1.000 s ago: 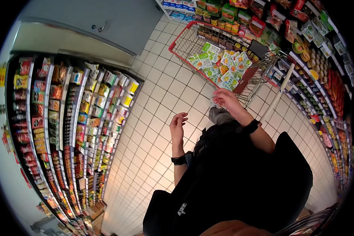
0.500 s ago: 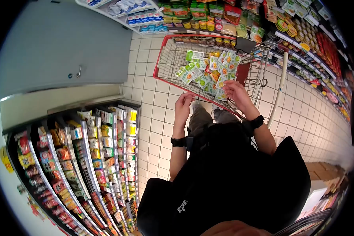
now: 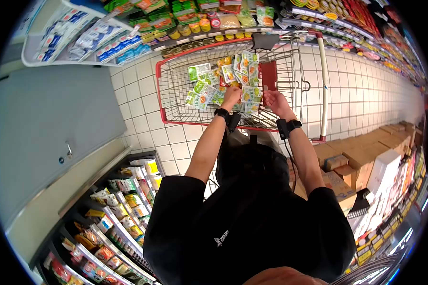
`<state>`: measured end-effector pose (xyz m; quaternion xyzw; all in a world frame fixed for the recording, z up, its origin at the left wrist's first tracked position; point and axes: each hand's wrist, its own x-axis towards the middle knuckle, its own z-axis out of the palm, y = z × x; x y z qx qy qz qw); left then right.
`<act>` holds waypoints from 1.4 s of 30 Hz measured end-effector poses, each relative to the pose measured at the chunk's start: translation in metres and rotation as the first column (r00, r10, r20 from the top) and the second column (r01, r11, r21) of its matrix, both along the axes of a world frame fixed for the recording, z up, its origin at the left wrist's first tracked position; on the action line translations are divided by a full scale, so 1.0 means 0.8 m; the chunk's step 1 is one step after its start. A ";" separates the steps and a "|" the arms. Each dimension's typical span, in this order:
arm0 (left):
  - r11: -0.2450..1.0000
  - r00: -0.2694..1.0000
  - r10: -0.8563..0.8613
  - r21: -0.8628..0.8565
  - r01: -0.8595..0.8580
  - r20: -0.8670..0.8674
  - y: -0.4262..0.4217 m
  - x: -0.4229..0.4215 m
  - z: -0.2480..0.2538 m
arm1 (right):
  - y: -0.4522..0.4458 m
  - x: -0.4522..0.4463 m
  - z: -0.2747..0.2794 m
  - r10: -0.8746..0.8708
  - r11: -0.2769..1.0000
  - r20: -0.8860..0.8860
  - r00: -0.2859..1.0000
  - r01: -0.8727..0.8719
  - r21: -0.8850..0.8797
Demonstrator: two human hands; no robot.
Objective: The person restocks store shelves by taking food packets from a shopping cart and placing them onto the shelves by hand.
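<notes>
A wire shopping cart with red trim stands in front of me, holding a pile of small white-and-green food packets and a few orange-yellow ones. My left hand reaches over the cart's near side to the packets. Its fingers are drawn together at the pile; whatever they grip is hidden. My right hand hovers at the right end of the pile, beside the red panel. Its fingers are loosely bent and apart, with nothing visible in them.
Shelves of packaged food run behind the cart. A grey door is at left, above a snack shelf at lower left. Cardboard boxes are stacked at right. Tiled floor surrounds the cart.
My view has turned, and the cart appears further left. My left hand has moved from outside the cart to the packets; my right hand has shifted off the pile toward the red panel.
</notes>
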<state>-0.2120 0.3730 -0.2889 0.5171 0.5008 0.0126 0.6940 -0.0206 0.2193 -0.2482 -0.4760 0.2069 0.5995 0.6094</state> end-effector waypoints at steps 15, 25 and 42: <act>0.913 0.856 -0.379 0.010 0.408 -0.352 -0.019 0.036 -0.178 | -0.075 -0.043 -0.018 -0.160 0.982 -0.060 0.985 0.153 -0.109; 0.919 0.877 -0.370 0.016 0.394 -0.307 -0.027 0.036 -0.249 | -0.088 -0.060 -0.012 -0.114 0.980 -0.089 0.989 0.097 -0.171; 0.980 0.999 0.013 -0.199 -0.004 0.043 -0.049 0.023 -0.085 | -0.076 -0.068 -0.022 0.103 0.984 -0.122 0.987 -0.120 -0.134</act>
